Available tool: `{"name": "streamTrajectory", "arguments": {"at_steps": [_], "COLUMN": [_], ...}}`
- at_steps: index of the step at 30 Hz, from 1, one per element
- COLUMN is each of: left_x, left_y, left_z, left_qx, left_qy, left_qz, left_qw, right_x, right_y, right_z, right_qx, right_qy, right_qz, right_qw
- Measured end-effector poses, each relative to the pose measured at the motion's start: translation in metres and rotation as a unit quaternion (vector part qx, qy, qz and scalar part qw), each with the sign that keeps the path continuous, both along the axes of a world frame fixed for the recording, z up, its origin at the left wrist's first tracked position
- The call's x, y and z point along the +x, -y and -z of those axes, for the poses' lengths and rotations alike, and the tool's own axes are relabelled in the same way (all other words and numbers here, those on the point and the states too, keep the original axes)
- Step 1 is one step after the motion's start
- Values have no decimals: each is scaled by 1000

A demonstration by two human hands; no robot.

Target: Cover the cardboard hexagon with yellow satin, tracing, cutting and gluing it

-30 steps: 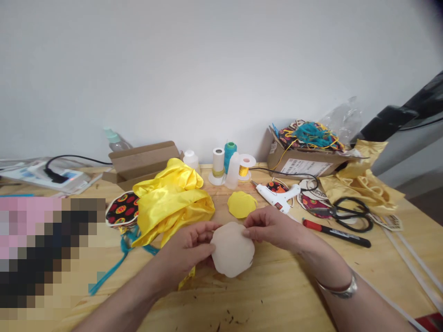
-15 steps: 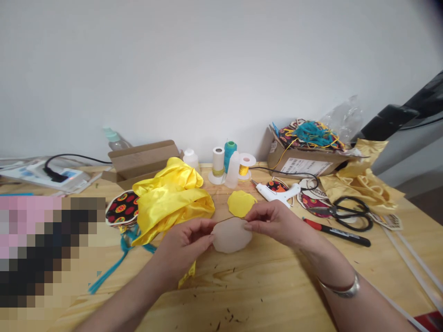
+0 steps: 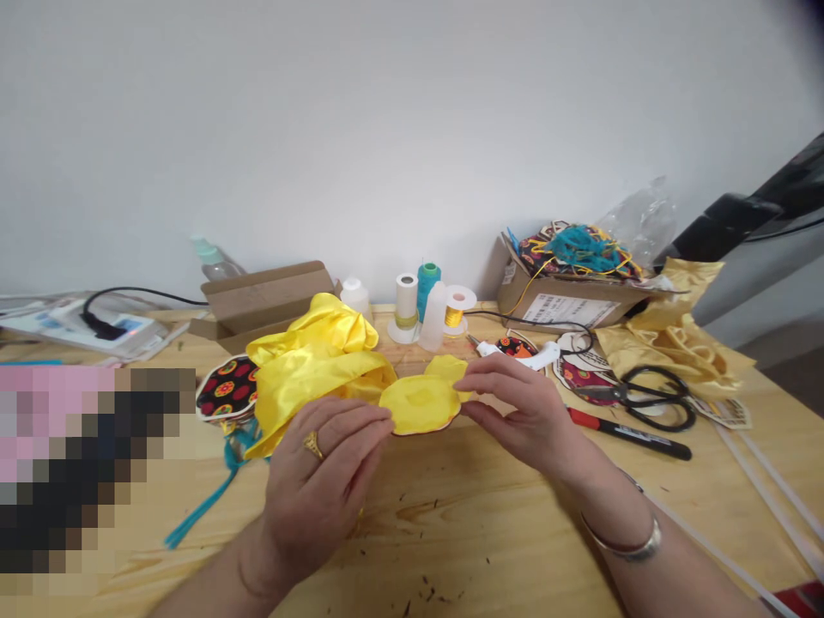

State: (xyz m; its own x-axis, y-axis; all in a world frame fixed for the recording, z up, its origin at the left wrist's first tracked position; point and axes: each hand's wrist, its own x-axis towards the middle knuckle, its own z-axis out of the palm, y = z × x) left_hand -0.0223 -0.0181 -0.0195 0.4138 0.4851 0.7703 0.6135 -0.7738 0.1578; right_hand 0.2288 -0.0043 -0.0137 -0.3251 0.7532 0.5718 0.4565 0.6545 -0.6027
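Both my hands hold an oval yellow fabric piece (image 3: 421, 405) by its two ends, a little above the table. My left hand (image 3: 327, 468), with a gold ring, pinches the left end with the fingers on top. My right hand (image 3: 523, 414) grips the right end between thumb and fingers. Just behind it lies a second yellow fabric piece (image 3: 446, 366), partly covered by the held one. Bunched yellow satin cloth (image 3: 309, 371) is to the left, near my left hand. A white glue gun (image 3: 548, 354) is partly hidden behind my right hand.
Scissors (image 3: 660, 396) and a black-and-red marker (image 3: 634, 436) lie to the right. Thread spools (image 3: 406, 300) and a translucent bottle (image 3: 433, 318) stand at the back. A filled cardboard box (image 3: 524, 296) is back right, an open box (image 3: 270, 292) back left. A patterned piece (image 3: 227, 388) has a teal tassel (image 3: 206, 506).
The held oval showed a whitish face before; now a yellow face is up, so it has been turned over. My left hand has rolled over, back upward.
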Motion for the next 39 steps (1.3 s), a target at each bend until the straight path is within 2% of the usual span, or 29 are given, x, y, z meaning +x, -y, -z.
{"name": "streamTrajectory", "arguments": {"at_steps": [3,5,7,9,11,13,16,20,22,24,25,26,27,29,31,32,33,34,39], "left_x": [-2,-3,-4,-5,-7,-8,-9,-6,-3,1,3,5,7,10,12,12,13,13,16], "left_y": [0,0,1,1,2,3,5,6,6,6,6,6,5,3,0,-1,-2,-3,-2], "left_z": [-4,-6,-6,-5,-3,-1,3,6,7,8,8,8,8,7,5,4,3,2,-4], "left_qx": [30,41,51,56,55,48,21,21,9,-79,-158,-252,-350,-518,-619,-644,-661,-670,-683], "left_qy": [-30,-47,-61,-69,-85,-100,-87,-59,-13,72,123,178,234,341,410,426,433,434,414], "left_qz": [8,14,22,30,44,58,58,72,62,27,9,-2,-5,18,61,76,84,82,32], "left_qw": [999,998,997,996,994,992,994,995,998,994,980,951,907,784,668,630,607,597,601], "right_x": [-3,-4,-5,-5,-5,-6,-6,-4,-2,0,0,1,1,1,0,0,-1,-1,-3], "right_y": [-2,-4,-6,-7,-7,-6,-5,-5,-6,-6,-6,-5,-5,-5,-4,-4,-3,-3,-1], "right_z": [1,1,1,-1,-2,-3,-2,0,0,-1,-2,-3,-3,-3,-3,-3,-3,-3,-2], "right_qx": [-67,-175,-311,-431,-504,-538,-551,-544,-534,-520,-513,-508,-504,-502,-502,-502,-501,-499,-484], "right_qy": [-39,-89,-147,-200,-242,-272,-294,-290,-293,-292,-287,-279,-269,-243,-216,-203,-188,-175,-112], "right_qz": [58,92,89,54,13,-13,-25,-24,-26,-26,-26,-26,-27,-31,-32,-32,-33,-34,-52], "right_qw": [995,976,935,878,829,798,781,787,793,803,809,815,820,830,837,840,844,848,866]}}
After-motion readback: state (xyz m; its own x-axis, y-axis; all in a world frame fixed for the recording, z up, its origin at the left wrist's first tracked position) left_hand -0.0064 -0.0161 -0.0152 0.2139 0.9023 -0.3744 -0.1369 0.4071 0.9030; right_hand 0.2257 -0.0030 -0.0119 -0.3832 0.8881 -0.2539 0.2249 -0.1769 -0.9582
